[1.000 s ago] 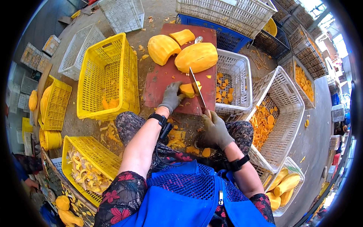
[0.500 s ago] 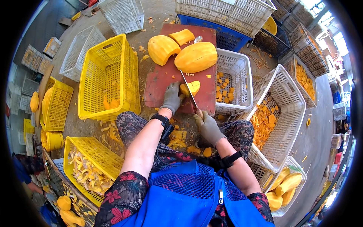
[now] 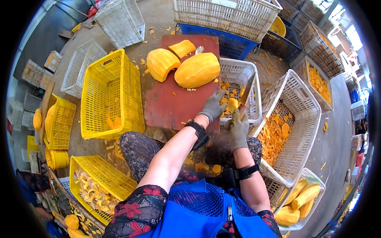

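My left hand [image 3: 214, 106], in a grey glove, reaches over the near left side of a white crate [image 3: 258, 93] with its fingers stretched out. Cut orange pumpkin pieces [image 3: 233, 104] are just past its fingertips, beside the blade. My gloved right hand [image 3: 239, 130] grips a knife [image 3: 249, 86], whose blade points away over the crate. Pumpkin cubes [image 3: 225, 86] lie in that crate. On the red board [image 3: 166, 105] rest a large peeled pumpkin [image 3: 197, 70], a cut half [image 3: 162, 64], a smaller chunk [image 3: 182, 48] and a spoon [image 3: 199, 50].
A yellow crate [image 3: 135, 95] stands left of the board. At right, a tilted white crate [image 3: 303, 107] holds orange shreds. Peelings fill a yellow crate [image 3: 105, 174] at lower left. Peeled pumpkins [image 3: 305, 195] sit in a crate at lower right. Stacked crates [image 3: 228, 18] stand beyond the board.
Both hands have moved right from the board to the white crate, the knife going along. The pumpkin piece under the blade has left the board and is over the crate.
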### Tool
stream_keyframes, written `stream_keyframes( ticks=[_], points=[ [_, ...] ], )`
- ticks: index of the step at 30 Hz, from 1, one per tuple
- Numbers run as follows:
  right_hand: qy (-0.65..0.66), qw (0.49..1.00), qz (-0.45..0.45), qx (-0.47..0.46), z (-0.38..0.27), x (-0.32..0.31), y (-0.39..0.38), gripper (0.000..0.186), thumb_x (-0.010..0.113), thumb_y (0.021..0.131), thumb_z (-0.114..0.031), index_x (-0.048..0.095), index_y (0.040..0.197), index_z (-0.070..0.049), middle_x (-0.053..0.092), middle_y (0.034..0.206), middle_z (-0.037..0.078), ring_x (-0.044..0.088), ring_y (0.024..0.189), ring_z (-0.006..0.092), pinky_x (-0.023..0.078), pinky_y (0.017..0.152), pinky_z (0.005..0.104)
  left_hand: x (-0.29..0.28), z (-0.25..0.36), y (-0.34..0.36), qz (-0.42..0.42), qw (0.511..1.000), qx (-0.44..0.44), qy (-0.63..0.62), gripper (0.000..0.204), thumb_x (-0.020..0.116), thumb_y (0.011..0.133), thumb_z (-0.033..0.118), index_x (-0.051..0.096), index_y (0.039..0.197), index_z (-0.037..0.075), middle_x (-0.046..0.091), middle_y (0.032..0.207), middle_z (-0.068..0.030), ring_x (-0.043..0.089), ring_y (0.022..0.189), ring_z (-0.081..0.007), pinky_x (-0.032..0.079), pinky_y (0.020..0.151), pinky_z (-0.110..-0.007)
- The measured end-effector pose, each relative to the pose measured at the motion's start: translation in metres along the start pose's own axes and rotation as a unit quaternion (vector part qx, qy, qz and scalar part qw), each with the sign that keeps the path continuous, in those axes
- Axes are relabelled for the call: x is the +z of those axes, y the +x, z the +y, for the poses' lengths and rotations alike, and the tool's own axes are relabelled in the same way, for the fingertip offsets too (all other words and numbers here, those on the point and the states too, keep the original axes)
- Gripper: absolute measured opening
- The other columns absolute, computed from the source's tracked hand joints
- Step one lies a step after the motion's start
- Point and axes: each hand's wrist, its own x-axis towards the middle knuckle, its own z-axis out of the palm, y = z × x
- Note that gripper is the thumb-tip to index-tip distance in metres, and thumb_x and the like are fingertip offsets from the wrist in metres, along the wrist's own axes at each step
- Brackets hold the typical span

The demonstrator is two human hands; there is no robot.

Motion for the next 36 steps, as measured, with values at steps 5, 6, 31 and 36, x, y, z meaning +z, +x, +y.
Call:
stream_keyframes(
  ticks=[5, 6, 31, 36],
  points=[
    [0.070, 0.997, -0.036, -0.012, 0.001, -0.001, 0.002, 0.036, 0.056, 0.090, -0.018, 0.046, 0.121, -0.001, 0.053, 0.079, 0.002, 0.049, 0.067, 0.0063, 0.040, 0.056, 0.0211, -0.035, -0.026, 0.012, 0.174, 0.965, 0.006, 0.194, 0.042, 0.056, 0.078, 0.015, 0.052, 0.119, 0.007, 0.055, 0.113, -0.0200, 0.053, 0.101, -0.0372, 0.043, 0.088, -0.044],
    [0.058, 0.997, -0.048, -0.002, -0.006, 0.004, -0.002, 0.036, 0.056, 0.090, -0.017, 0.046, 0.121, -0.002, 0.053, 0.078, 0.001, 0.049, 0.065, 0.0069, 0.040, 0.054, 0.0217, -0.050, -0.030, 0.019, 0.229, 0.953, 0.024, 0.198, 0.043, 0.057, 0.078, 0.016, 0.052, 0.119, 0.008, 0.055, 0.114, -0.0194, 0.053, 0.100, -0.0371, 0.043, 0.086, -0.044],
    [-0.213, 0.949, -0.203, -0.110, 0.013, 0.031, 0.005, 0.042, 0.059, 0.085, -0.034, 0.052, 0.113, -0.004, 0.061, 0.077, 0.017, 0.061, 0.064, 0.0324, 0.048, 0.059, 0.0378, -0.093, -0.014, -0.030, 0.095, 0.923, -0.194, 0.320, 0.059, 0.053, 0.085, 0.052, 0.046, 0.114, 0.001, 0.050, 0.106, -0.0197, 0.053, 0.096, -0.0370, 0.045, 0.081, -0.046],
    [-0.287, 0.926, -0.187, -0.156, 0.003, 0.023, -0.038, 0.045, 0.058, 0.085, -0.035, 0.050, 0.119, -0.006, 0.061, 0.093, 0.026, 0.059, 0.085, 0.0445, 0.047, 0.070, 0.0467, -0.098, -0.037, -0.033, 0.180, 0.931, -0.085, 0.306, 0.060, 0.052, 0.088, 0.042, 0.035, 0.133, 0.006, 0.044, 0.124, -0.0224, 0.046, 0.110, -0.0406, 0.040, 0.093, -0.047]
  ],
)
